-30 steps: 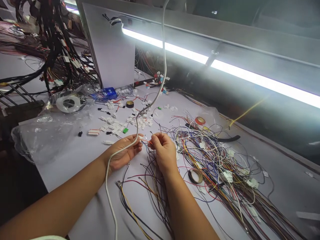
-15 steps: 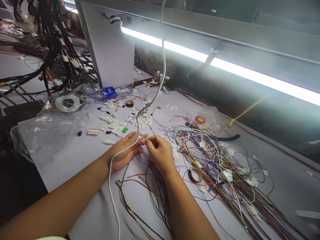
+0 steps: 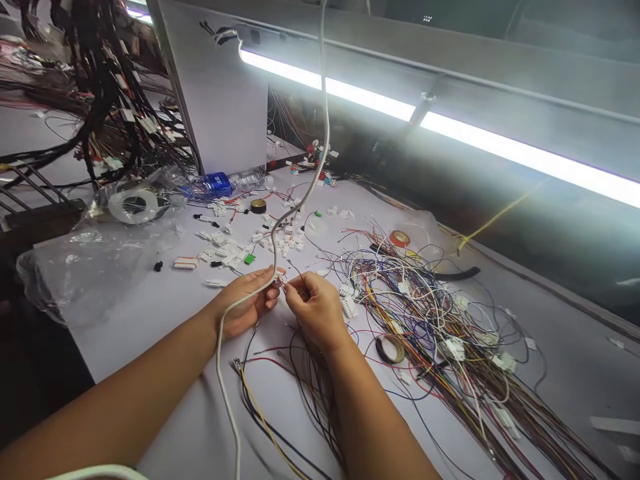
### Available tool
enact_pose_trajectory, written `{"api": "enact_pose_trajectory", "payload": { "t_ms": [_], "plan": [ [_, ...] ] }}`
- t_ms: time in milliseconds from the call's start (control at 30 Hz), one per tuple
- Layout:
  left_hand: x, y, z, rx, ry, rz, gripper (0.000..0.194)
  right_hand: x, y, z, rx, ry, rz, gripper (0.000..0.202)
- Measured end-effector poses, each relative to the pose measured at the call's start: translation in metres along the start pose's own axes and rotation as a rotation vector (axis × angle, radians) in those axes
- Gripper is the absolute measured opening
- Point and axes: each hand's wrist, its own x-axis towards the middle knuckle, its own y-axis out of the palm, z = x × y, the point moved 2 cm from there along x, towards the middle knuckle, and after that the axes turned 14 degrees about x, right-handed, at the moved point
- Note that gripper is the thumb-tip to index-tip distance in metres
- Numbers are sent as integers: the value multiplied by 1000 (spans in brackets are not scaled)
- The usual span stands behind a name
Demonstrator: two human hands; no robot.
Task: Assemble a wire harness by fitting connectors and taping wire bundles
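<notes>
My left hand point(image 3: 247, 303) is closed around a small white connector point(image 3: 279, 275), its fingers curled beneath. From the right, my right hand point(image 3: 319, 308) pinches a thin wire point(image 3: 283, 285) at the connector, the two hands almost touching. Dark wires point(image 3: 313, 380) run down from under my right hand along the forearm. A white cable point(image 3: 227, 373) hangs in front of my left wrist and partly covers the fingers and connector. Loose black and yellow wires point(image 3: 253, 403) with metal terminals lie below the hands.
Many white connectors point(image 3: 233, 250) lie scattered beyond my hands. To the right spreads a tangled wire bundle point(image 3: 425, 320), with a tape roll point(image 3: 390, 349) beside it. A plastic bag point(image 3: 110, 260) and a bottle point(image 3: 220, 185) are at the left. A tube light point(image 3: 500, 141) hangs above.
The fingers of my left hand have curled in around the connector. My right hand has shifted slightly left, bringing the wire to it.
</notes>
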Motion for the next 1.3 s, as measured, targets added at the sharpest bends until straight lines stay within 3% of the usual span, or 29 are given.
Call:
{"api": "enact_pose_trajectory", "payload": {
  "t_ms": [333, 533, 800, 1067, 1300],
  "plan": [
    [4, -4, 5, 62, 58, 43, 14, -1, -1, 3, -352, -233, 33, 13],
    [2, -1, 2, 122, 101, 8, 18, 0, -3, 0, -184, -129, 51, 10],
    [2, -3, 2, 161, 28, 61, 28, -1, -5, -2, -420, -325, 108, 15],
    [3, -1, 3, 212, 57, 19, 25, -2, -5, -3, -459, -264, 77, 13],
    [3, -3, 6, 226, 99, -5, 21, -3, -3, -2, -437, -305, 42, 16]
  ]
}}
